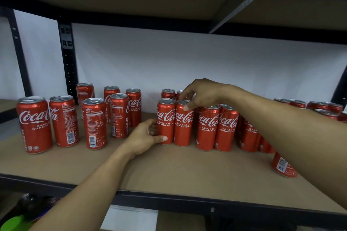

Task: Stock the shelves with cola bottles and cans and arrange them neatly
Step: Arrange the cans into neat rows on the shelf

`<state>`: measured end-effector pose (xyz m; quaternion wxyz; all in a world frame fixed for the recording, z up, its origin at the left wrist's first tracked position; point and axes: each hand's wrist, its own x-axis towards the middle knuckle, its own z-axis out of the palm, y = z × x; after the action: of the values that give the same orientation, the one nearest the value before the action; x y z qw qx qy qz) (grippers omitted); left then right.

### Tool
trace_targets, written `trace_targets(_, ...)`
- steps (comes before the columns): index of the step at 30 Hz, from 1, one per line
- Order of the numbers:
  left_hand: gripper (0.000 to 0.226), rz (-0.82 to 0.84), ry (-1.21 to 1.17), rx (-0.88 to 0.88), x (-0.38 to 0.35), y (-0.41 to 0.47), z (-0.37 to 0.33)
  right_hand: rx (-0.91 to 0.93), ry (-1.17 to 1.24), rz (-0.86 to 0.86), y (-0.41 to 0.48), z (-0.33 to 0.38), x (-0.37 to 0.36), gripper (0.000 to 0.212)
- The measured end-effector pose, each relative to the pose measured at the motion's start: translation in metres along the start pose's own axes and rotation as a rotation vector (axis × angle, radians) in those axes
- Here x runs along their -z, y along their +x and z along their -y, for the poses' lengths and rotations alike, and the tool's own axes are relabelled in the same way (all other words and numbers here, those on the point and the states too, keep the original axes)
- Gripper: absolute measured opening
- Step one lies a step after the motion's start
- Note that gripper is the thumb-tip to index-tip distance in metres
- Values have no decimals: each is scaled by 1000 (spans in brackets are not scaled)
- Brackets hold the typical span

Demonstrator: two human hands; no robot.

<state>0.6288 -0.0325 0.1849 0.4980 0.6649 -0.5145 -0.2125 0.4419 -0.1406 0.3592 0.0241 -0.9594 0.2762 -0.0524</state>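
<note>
I have both hands on the front row, mid-shelf (169, 170). My left grip (144, 137) is wrapped low round the end can (166, 124), thumb across its base and fingers curled at its side. My right grip (201, 95) is clamped on the rim of the next can (183, 127), thumb on the front and fingers over the top. Both cans stand upright and touch each other. The row (216, 127) carries on to the right, packed tight.

The main risk, as I judge it, is tipping. These cans are tall and slim, and I hold one low and the other high. If I push them sideways unevenly, either could lean into the back cans (168, 93) just behind or knock the row over like dominoes.

My right forearm also crosses low over the row's far end. A careless pull back could sweep those cans forward.

A stray can (283, 167) sits nearer the front edge, partly hidden under that arm. I cannot tell whether it is upright or tilted. A nudge could roll it off the shelf.

The loose cans (93, 124) to the left stand apart with labels turned every way. My left elbow could clip them on the way out.
</note>
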Motion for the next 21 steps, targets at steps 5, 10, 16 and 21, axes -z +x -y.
trace_targets(5,59,6,3,12,0,1,2,-5,1,0,2,-1,-1,52)
trace_targets(10,70,6,63,57,1,-4,-2,4,-3,-43,-12,2,-4,59)
trace_targets(16,86,-31,397,98,-8,-52,-25,164,115,-540,-99,-9,-38,56)
trace_targets(21,76,107,546,99,-32,-110,-39,-64,204,-421,-180,-37,-118,61)
